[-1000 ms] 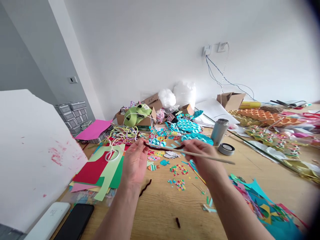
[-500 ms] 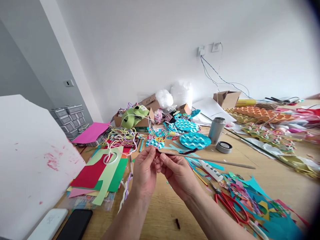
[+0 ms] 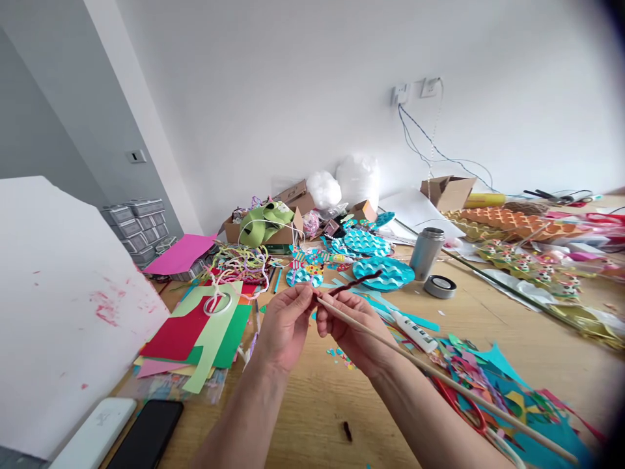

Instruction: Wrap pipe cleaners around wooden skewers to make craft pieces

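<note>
My left hand (image 3: 287, 326) is closed, thumb and fingers pinching a dark brown pipe cleaner (image 3: 356, 281) at the end of a thin wooden stick. The pipe cleaner's free end sticks out to the right, above my other hand. My right hand (image 3: 352, 329) grips the wooden stick (image 3: 439, 372) near that same end; the rod slants down across my right forearm to the lower right. Fingertips of both hands almost meet, and they hide how the pipe cleaner sits on the stick. A short dark brown scrap (image 3: 347, 430) lies on the table between my forearms.
Coloured paper (image 3: 222, 342) and a phone (image 3: 146, 435) lie at left. Blue wavy paper discs (image 3: 383, 273) and a grey metal bottle (image 3: 426, 253) stand beyond my hands. At right are a glue bottle (image 3: 414, 331), red-handled scissors (image 3: 456, 398) and paper scraps (image 3: 512, 397).
The wooden stick has swung from nearly level to slanting toward the lower right, over my right forearm. The pipe cleaner's free end now points higher.
</note>
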Motion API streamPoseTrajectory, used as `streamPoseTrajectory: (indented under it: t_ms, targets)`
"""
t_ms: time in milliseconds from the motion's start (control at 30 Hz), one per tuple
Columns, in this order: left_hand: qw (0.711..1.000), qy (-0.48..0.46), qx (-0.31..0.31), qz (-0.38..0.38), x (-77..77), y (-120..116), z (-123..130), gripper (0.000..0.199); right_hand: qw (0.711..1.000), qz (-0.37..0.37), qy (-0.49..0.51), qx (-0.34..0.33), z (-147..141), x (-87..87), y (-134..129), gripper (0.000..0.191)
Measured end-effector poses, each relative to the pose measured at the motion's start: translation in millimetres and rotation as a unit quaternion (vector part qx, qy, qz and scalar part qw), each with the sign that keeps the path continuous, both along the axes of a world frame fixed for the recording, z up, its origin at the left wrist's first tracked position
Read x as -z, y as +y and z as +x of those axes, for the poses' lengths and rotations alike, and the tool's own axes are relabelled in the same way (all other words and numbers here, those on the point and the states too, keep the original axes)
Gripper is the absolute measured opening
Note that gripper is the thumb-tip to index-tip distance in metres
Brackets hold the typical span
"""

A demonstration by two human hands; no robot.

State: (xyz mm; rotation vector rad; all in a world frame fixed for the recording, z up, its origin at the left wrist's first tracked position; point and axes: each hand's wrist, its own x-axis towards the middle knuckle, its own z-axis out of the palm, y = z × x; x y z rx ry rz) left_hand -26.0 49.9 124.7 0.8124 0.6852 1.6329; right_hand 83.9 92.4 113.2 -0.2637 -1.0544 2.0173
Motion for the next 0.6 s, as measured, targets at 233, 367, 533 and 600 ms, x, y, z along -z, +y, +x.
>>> streamPoseTrajectory:
  t_ms: [233, 367, 533, 600]
  targets:
    - [0.998, 0.062, -0.011, 0.007, -0.1, -0.6, -9.9, 0.017, 0.993, 0.088, -0.081, 0.014, 8.4, -4.0, 4.2, 0.029]
    - [0.995, 0.098, -0.010, 0.010, -0.7, -1.8, -11.6, 0.019, 0.978, 0.158, -0.137, 0.029, 15.7, -9.2, 8.0, 0.033]
    - [0.992, 0.122, -0.027, 0.012, 0.9, -0.8, -9.2, 0.019, 0.969, 0.176, -0.171, 0.005, 23.6, -11.7, 15.6, 0.032]
    - [0.993, 0.112, -0.034, 0.014, 1.0, -0.2, -8.3, 0.019, 0.973, 0.160, -0.169, -0.010, 23.7, -11.6, 16.9, 0.033]
